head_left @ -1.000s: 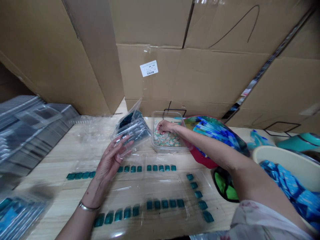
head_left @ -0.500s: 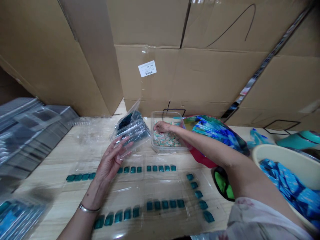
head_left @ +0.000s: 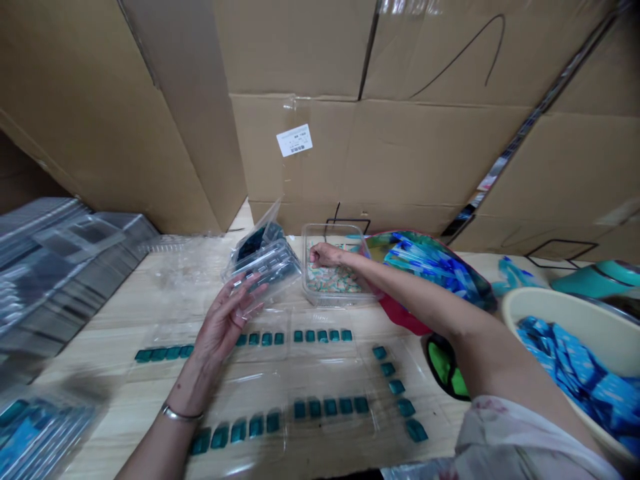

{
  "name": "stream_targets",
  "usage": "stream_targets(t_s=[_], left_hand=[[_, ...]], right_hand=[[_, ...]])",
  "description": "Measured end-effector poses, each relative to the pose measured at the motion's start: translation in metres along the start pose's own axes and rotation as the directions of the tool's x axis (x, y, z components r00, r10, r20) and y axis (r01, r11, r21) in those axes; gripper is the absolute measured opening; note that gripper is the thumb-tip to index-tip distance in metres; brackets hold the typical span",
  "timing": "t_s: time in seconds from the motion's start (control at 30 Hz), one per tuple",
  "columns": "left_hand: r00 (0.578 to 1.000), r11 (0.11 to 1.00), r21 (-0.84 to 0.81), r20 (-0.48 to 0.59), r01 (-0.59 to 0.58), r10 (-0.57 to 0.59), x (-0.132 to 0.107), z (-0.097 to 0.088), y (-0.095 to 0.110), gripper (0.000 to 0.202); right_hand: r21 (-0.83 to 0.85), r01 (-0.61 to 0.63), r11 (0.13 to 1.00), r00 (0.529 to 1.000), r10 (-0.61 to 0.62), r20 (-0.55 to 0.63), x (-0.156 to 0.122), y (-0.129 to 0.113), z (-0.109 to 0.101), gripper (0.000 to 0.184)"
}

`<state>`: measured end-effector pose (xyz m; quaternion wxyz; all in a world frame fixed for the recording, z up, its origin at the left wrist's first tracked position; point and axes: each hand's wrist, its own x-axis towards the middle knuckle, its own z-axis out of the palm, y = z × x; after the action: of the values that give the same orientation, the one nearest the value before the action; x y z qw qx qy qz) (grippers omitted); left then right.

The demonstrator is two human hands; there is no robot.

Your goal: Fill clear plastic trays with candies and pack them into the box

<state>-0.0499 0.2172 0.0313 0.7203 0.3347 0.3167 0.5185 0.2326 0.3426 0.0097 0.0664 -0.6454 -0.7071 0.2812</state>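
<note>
My left hand (head_left: 227,310) grips a clear plastic tray (head_left: 273,267) with small moulded slots, tilted over the table. My right hand (head_left: 324,255) reaches into a clear plastic box (head_left: 335,299) of small pale orange and green pieces (head_left: 333,279); its fingers are curled together, and what they pinch, if anything, is hidden. Behind the held tray leans an open clear bag (head_left: 260,240) with dark contents. Several clear trays lie on the table, bearing rows of teal square pieces (head_left: 330,407).
Stacked clear plastic trays (head_left: 75,260) stand at left, with packed trays (head_left: 45,433) nearer me. Cardboard boxes (head_left: 300,180) wall off the back. On the right are a red bowl of blue packets (head_left: 430,260), a cream basin (head_left: 535,300), a teal bottle (head_left: 595,280) and a green-and-black object (head_left: 445,367).
Both hands stay nearly in place. My right hand has shifted very slightly within the box, and the view has moved a little.
</note>
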Motion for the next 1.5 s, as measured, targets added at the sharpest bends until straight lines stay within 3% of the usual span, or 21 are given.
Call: stream_targets(t_s=[0.2,0.4,0.57,0.77,0.97,1.17,1.3,1.5], left_hand=[[1.000,1.000,-0.010,-0.016,-0.002,0.002,0.001,-0.001,-0.001,0.035],[1.000,1.000,-0.020,-0.013,0.001,-0.002,0.002,-0.002,-0.002,0.033],[1.000,1.000,-0.024,-0.018,-0.002,0.002,0.002,-0.002,-0.002,0.034],[1.000,1.000,-0.018,-0.026,0.001,-0.001,0.001,-0.002,-0.002,0.034],[1.000,1.000,-0.016,-0.020,0.008,-0.008,0.002,-0.003,-0.002,0.032],[0.999,1.000,-0.017,-0.033,0.012,-0.013,0.002,-0.002,-0.002,0.032],[0.999,1.000,-0.006,-0.032,0.016,-0.016,0.002,-0.002,-0.002,0.034],[1.000,1.000,0.004,-0.005,0.005,-0.005,0.003,-0.004,-0.004,0.035]], right_hand=[[0.166,0.025,0.986,1.000,-0.023,-0.011,0.004,0.009,-0.004,0.014],[0.395,0.001,0.919,0.995,-0.039,0.088,-0.005,0.016,-0.015,0.015],[0.452,-0.042,0.891,0.983,-0.044,0.177,-0.012,0.018,-0.017,0.016],[0.342,-0.046,0.938,0.986,-0.012,0.166,-0.004,0.016,-0.003,0.017],[0.051,-0.035,0.998,0.995,0.030,0.098,0.002,0.010,0.005,0.020],[-0.164,0.027,0.986,1.000,-0.024,0.018,-0.006,0.005,0.007,0.023],[-0.160,0.065,0.985,0.998,-0.068,-0.009,-0.011,0.003,0.007,0.025],[0.030,0.055,0.998,0.998,-0.055,-0.008,-0.009,0.009,-0.009,0.014]])
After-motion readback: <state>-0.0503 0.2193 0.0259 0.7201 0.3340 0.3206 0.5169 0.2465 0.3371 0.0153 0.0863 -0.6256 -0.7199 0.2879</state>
